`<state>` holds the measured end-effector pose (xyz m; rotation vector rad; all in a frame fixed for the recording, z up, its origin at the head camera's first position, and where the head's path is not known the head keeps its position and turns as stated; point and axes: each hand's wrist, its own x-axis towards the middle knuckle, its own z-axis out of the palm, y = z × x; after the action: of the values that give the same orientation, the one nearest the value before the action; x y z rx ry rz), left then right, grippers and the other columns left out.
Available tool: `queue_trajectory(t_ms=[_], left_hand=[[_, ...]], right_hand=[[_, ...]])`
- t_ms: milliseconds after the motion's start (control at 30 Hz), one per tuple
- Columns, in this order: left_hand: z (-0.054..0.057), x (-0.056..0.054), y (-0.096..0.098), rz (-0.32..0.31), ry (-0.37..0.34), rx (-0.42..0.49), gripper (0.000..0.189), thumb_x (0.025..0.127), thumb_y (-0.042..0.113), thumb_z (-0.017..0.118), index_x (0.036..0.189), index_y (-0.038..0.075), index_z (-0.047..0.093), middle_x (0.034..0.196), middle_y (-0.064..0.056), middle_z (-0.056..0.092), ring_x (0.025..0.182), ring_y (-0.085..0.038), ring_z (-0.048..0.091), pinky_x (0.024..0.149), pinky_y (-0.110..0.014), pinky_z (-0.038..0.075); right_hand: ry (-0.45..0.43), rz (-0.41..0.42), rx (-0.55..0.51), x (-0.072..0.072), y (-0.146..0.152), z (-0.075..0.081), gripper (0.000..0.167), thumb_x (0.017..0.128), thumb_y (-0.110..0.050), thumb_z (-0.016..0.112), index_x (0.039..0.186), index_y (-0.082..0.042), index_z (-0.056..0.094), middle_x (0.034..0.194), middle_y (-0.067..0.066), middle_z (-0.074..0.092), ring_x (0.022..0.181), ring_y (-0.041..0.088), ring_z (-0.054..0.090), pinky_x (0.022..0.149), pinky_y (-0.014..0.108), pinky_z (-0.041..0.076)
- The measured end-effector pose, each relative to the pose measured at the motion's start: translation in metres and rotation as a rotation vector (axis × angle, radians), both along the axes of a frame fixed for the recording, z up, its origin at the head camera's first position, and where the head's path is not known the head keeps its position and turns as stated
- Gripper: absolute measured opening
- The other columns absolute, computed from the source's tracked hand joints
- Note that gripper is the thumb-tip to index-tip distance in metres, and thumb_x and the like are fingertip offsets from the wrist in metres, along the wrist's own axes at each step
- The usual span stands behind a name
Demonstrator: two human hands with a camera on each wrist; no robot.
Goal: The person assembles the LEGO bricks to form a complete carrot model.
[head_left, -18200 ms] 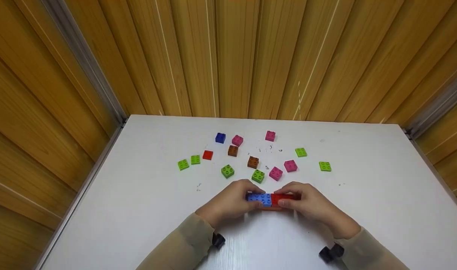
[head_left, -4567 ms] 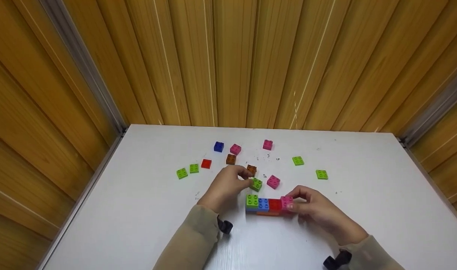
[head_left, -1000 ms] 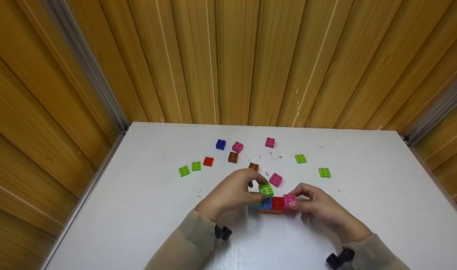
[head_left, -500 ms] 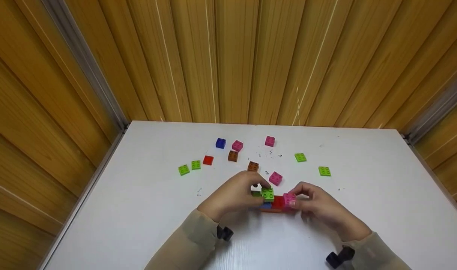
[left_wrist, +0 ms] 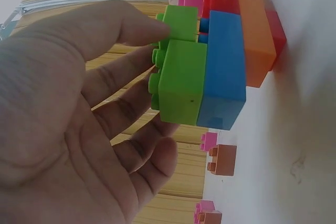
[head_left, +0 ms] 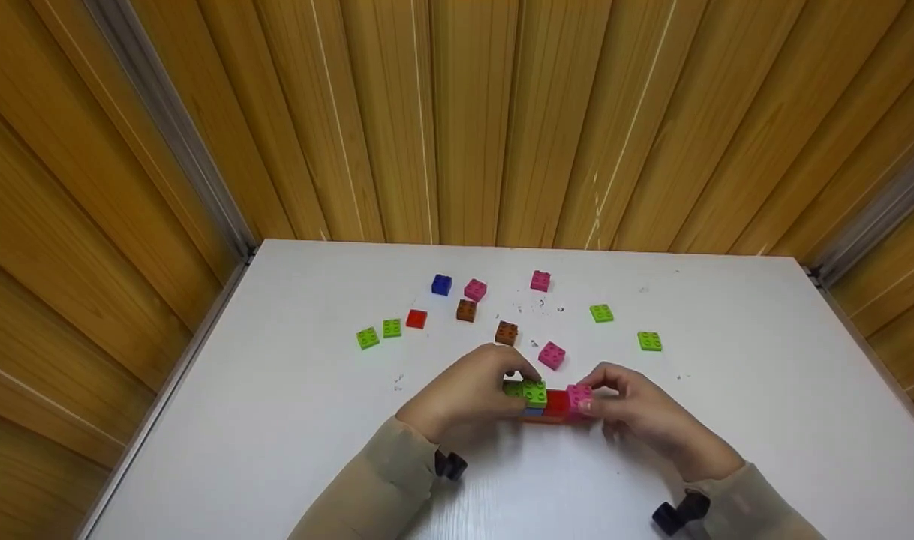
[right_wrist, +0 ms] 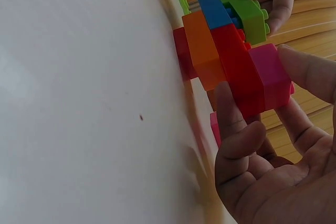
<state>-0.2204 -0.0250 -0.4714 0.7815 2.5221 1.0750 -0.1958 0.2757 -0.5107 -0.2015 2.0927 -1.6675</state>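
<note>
My left hand (head_left: pixel 464 390) pinches a lime-green brick (head_left: pixel 534 394) between thumb and fingers. It is over the blue brick (left_wrist: pixel 224 66), beside another green brick (left_wrist: pixel 181 85) at that end. Blue studs show in a small gap under the held brick. My right hand (head_left: pixel 637 412) grips the other end of the built piece, with the thumb on a pink brick (right_wrist: pixel 270 72) and fingers at the red brick (right_wrist: pixel 239 72) beneath. Below these are an orange brick (right_wrist: pixel 202 45) and a darker red one (right_wrist: pixel 182 53) at the bottom.
On the white table (head_left: pixel 277 420) behind the hands lie loose pink bricks (head_left: pixel 551 355), brown bricks (head_left: pixel 506 333), a dark blue brick (head_left: pixel 442 284), a flat red piece (head_left: pixel 416 319) and flat green pieces (head_left: pixel 650 341). Wood-look panels (head_left: pixel 472 120) enclose the table.
Earlier the built piece had only blue and red on top; green and pink bricks were added. My left hand took the second green brick from the table and lowered it over the blue.
</note>
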Motion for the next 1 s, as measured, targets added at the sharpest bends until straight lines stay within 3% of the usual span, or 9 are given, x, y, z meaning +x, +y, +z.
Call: queue_trajectory(t_ms=[600,900,1000], left_hand=[[0.0014,0.0030,-0.0005,0.071,-0.092,0.011,0.029,0.095,0.012,0.087,0.122,0.023,0.088,0.119,0.013,0.082,0.118,-0.008,0.068,0.117,-0.041,0.056],[0.0032,0.0060,0.0011,0.108,-0.139,-0.003,0.029,0.096,0.013,0.085,0.124,0.023,0.087,0.121,0.011,0.082,0.114,-0.009,0.068,0.115,-0.040,0.059],[0.0042,0.0072,0.0022,0.113,-0.144,-0.009,0.029,0.097,0.012,0.085,0.124,0.023,0.087,0.121,0.011,0.082,0.114,-0.010,0.068,0.116,-0.042,0.058]], right_hand=[[0.036,0.023,-0.030,0.0012,-0.0003,0.0021,0.031,0.102,-0.012,0.082,0.124,0.002,0.065,0.128,0.003,0.067,0.078,0.013,0.063,0.065,0.028,0.056],[0.025,0.014,-0.021,0.0006,-0.0004,0.0009,0.025,0.102,-0.013,0.082,0.121,-0.003,0.068,0.130,0.003,0.065,0.077,0.013,0.064,0.064,0.027,0.056],[0.031,0.020,-0.023,0.0005,0.0000,0.0005,0.030,0.102,-0.012,0.082,0.123,0.002,0.066,0.130,0.003,0.065,0.077,0.013,0.063,0.064,0.027,0.056]])
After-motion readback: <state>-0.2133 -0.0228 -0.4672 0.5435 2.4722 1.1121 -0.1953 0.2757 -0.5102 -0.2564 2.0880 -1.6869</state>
